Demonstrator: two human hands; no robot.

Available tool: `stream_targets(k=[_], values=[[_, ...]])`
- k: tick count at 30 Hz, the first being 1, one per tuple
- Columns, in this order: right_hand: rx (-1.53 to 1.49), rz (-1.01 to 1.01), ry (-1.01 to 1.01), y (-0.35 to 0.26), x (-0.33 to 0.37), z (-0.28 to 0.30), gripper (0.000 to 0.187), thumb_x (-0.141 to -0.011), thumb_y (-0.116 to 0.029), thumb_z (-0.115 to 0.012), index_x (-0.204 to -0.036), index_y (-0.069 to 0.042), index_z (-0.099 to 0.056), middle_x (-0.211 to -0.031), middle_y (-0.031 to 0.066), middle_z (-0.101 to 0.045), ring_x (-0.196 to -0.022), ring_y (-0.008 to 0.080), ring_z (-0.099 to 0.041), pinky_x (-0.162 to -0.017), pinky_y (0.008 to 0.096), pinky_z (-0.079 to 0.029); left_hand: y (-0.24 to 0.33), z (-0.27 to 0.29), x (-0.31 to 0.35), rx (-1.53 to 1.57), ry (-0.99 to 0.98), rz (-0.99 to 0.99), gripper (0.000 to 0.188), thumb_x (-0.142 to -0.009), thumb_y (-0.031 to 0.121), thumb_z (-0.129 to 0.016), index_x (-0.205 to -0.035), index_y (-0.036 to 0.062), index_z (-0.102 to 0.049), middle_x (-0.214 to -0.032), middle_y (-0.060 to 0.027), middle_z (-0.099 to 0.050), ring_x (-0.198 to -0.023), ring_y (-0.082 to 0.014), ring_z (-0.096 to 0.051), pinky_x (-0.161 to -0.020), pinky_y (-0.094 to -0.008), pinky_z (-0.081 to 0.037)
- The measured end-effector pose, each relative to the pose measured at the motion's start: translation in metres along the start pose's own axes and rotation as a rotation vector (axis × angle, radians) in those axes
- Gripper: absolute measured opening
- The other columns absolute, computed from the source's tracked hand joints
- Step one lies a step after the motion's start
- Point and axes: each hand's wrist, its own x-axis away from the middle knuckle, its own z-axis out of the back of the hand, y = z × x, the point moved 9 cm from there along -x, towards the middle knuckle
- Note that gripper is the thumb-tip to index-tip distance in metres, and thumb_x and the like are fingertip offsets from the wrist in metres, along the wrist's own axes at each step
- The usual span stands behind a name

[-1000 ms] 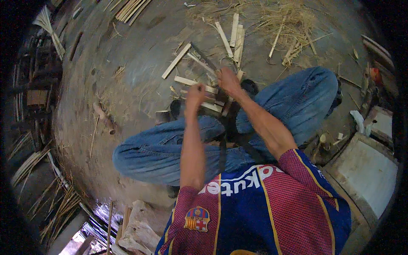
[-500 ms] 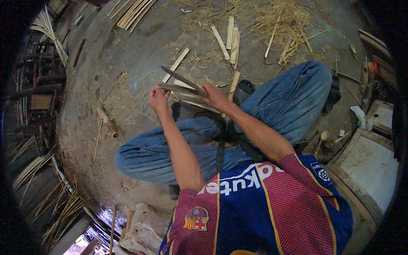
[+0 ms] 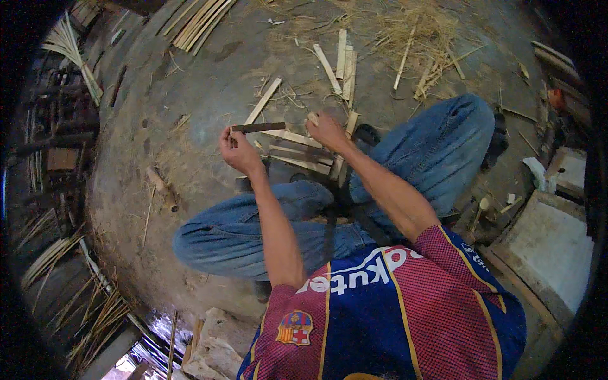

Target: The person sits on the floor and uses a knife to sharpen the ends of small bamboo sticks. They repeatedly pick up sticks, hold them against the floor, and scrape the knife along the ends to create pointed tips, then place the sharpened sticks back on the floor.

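Observation:
My left hand [image 3: 239, 152] is closed on one end of a short, dark bamboo strip [image 3: 259, 127], which points to the right. Across from it, my right hand [image 3: 327, 133] forms a fist around a knife. A pale stub like a handle end [image 3: 312, 118] shows at that fist; the blade cannot be made out clearly. Strip and right hand are apart. Below and between the hands lie several split bamboo pieces [image 3: 301, 152], close to my feet. One pale strip [image 3: 263, 101] rests on the floor beyond my left hand.
Flat bamboo strips [image 3: 348, 69] and a heap of shavings [image 3: 424, 31] lie ahead. A bundle of slats [image 3: 201, 24] is at the far left. My bent legs [image 3: 424, 152] flank the work. A bamboo stub [image 3: 163, 187] lies left; a pale board [image 3: 538, 240] stands right.
The knife blade, earlier crossing over the dark strip, has come away from it. My right hand has shifted slightly right and up, uncovering the pieces below. My left hand still grips the strip.

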Motion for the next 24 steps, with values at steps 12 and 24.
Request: stream_targets(k=[12,24], values=[[0.157,0.166,-0.373,-0.061,-0.012,-0.027,0.027,-0.083,-0.018,-0.050,-0.083,0.005,-0.065,-0.082,0.0253,-0.066,-0.075,0.0403,-0.067,-0.066,0.0495,-0.053,-0.020,0.036,-0.012,-0.026,0.232,0.034,0.027,-0.091,0.008,-0.050,-0.114,-0.0051,-0.058,-0.103,-0.0153,-0.064,-0.091,-0.0210,-0.064,-0.080,-0.0304,-0.052],[0.087,0.119,-0.189,-0.015,0.067,0.044,0.044,-0.088,-0.036,-0.055,-0.095,0.007,-0.061,-0.093,0.0321,-0.063,-0.090,0.0475,-0.062,-0.080,0.0512,-0.047,-0.009,0.008,0.007,-0.015,0.146,0.082,0.029,-0.092,0.008,-0.049,-0.118,-0.0024,-0.055,-0.110,-0.0149,-0.061,-0.094,-0.0222,-0.062,-0.081,-0.0320,-0.053]])
